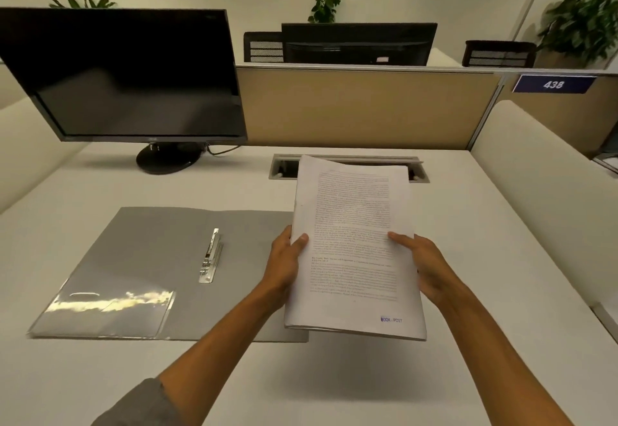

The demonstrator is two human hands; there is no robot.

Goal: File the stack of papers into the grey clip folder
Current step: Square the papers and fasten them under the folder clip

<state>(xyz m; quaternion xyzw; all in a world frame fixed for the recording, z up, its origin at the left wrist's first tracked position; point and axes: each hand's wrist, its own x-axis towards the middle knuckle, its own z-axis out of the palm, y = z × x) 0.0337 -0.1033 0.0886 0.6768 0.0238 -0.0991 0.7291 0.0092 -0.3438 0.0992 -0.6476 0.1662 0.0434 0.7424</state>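
Note:
The stack of papers (354, 211), white sheets printed with text, is held up above the desk, casting a shadow below. My left hand (284, 261) grips its left edge with the thumb on top. My right hand (424, 265) grips its right edge the same way. The grey clip folder (150, 251) lies open and flat on the desk to the left. Its metal clip (211, 256) runs along the spine, with the lever raised. A clear plastic pocket (107, 312) covers the lower part of the left flap. The papers and my left hand hide the folder's right flap in part.
A black monitor (123, 74) on a round stand sits at the back left. A cable slot (281, 168) is set in the desk behind the papers. A beige partition (368, 107) closes the back, and a cream side panel (541, 184) bounds the right.

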